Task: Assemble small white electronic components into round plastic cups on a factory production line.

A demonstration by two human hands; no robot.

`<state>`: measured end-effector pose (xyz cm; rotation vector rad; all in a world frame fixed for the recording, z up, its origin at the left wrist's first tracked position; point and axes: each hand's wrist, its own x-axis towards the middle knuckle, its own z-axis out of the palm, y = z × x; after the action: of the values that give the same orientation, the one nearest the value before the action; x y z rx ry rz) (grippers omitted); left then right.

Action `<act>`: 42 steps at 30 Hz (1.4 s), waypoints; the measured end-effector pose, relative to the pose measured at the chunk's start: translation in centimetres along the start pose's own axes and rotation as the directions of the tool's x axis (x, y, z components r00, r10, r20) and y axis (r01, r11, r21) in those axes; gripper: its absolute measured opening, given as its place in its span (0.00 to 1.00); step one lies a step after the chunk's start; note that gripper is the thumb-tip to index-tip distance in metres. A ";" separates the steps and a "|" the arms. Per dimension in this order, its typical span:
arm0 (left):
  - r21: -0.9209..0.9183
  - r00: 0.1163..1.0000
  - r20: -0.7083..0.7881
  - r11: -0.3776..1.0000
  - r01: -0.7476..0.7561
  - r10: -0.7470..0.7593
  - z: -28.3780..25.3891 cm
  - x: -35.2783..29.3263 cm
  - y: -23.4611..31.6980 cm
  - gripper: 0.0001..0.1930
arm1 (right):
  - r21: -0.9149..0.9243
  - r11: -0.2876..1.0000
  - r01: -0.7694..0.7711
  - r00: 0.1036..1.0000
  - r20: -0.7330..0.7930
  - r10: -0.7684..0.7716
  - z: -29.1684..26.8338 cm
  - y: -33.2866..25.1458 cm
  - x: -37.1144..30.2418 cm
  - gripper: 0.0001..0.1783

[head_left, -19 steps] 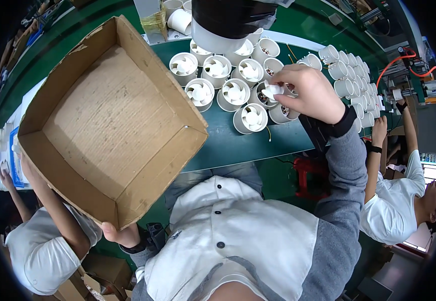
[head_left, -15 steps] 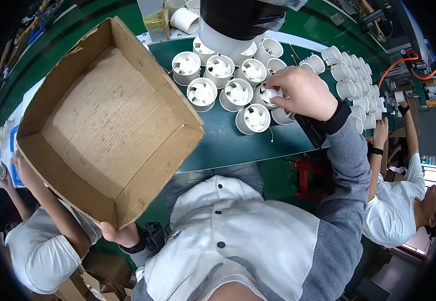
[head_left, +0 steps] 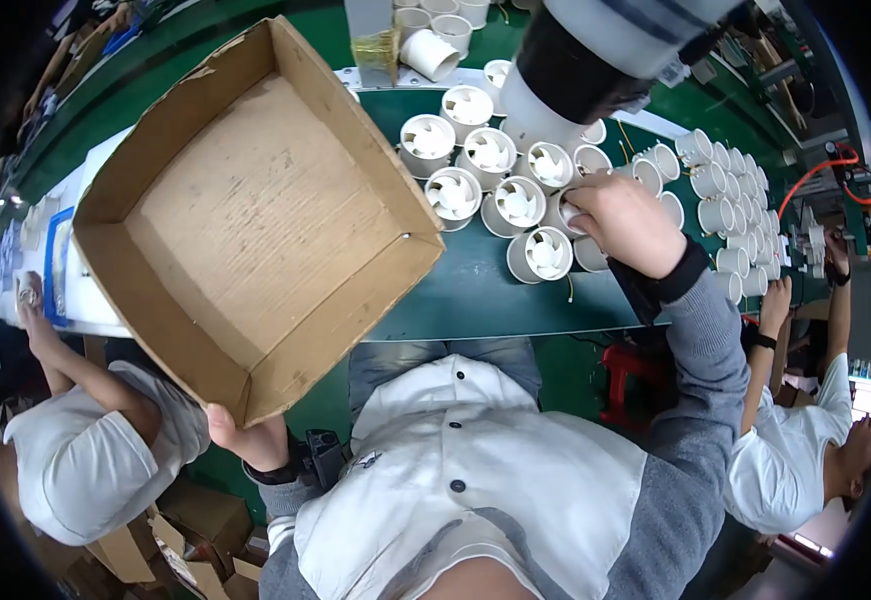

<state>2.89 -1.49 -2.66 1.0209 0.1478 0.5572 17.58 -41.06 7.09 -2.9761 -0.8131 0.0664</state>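
Note:
My left hand (head_left: pixel 245 437) grips a lower corner of a large brown cardboard box (head_left: pixel 255 215). The box is tilted with its open side up, and its floor looks bare. My right hand (head_left: pixel 625 218) reaches over the green table, fingers bent and pinched at the mouth of a white cylindrical housing (head_left: pixel 556 212). A white fan wheel is partly visible there at my fingertips, mostly covered by the hand. Just left of it stand several housings with white fan wheels inside, such as this housing with a fan wheel (head_left: pixel 514 205) and a nearer one (head_left: pixel 541 256).
A large black-and-white cylinder (head_left: pixel 585 75) hangs over the far side. More white housings (head_left: pixel 730 205) crowd the right, with thin wires by some. A red stool (head_left: pixel 635 380) stands under the table edge. Co-workers sit left (head_left: pixel 105 440) and right (head_left: pixel 790 440).
The view has shifted, so the table, box and housings sit further right in the picture. My right fingers stay at the same housing, seemingly lower on it. My left hand keeps the box.

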 end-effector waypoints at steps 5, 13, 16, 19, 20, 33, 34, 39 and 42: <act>-0.070 0.974 0.004 0.972 0.225 -0.225 6.1 6.3 4.4 0.27 | 0.037 0.997 0.074 0.923 -0.382 -0.054 -3.1 -3.5 -3.5 0.12; 0.241 0.868 0.155 0.870 0.430 -0.472 8.8 25.8 5.2 0.32 | 0.738 0.637 0.222 0.959 -0.049 -0.278 2.2 -8.2 -9.5 0.08; 0.228 0.912 0.019 0.889 0.396 -0.411 15.1 33.0 1.8 0.30 | 0.798 0.598 0.072 0.997 -0.044 -0.061 7.3 -8.4 -10.2 0.08; 0.231 0.925 0.013 0.901 0.367 -0.379 17.6 40.9 -1.7 0.29 | 0.824 0.559 -0.089 0.986 -0.006 0.167 8.1 -8.7 -10.2 0.08; 0.225 0.921 0.030 0.900 0.373 -0.389 18.1 43.9 -3.3 0.28 | 0.852 0.501 -0.155 0.966 0.024 0.258 7.8 -8.9 -10.2 0.08; 0.337 0.985 -0.151 0.932 0.133 -0.086 22.1 64.3 -15.4 0.33 | 0.879 0.070 -0.472 0.694 0.321 0.644 8.3 -10.5 -11.0 0.07; 0.380 0.981 -0.187 0.918 0.118 -0.049 22.1 64.6 -15.6 0.33 | 0.882 0.110 -0.458 0.718 0.294 0.631 8.3 -10.2 -11.0 0.07; 0.118 0.939 -0.094 0.933 0.341 -0.331 26.8 57.6 -16.6 0.43 | 0.819 0.089 -0.567 0.625 0.357 0.694 7.6 -10.9 -10.5 0.07; 0.096 0.938 0.239 0.967 0.234 -0.251 26.9 57.6 -17.2 0.54 | 0.839 0.058 -0.541 0.634 0.361 0.684 8.2 -10.8 -10.7 0.07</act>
<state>68.27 0.22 4.95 1.1102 0.0677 0.1970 2.43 -36.89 -0.12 -1.8843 0.5448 0.2511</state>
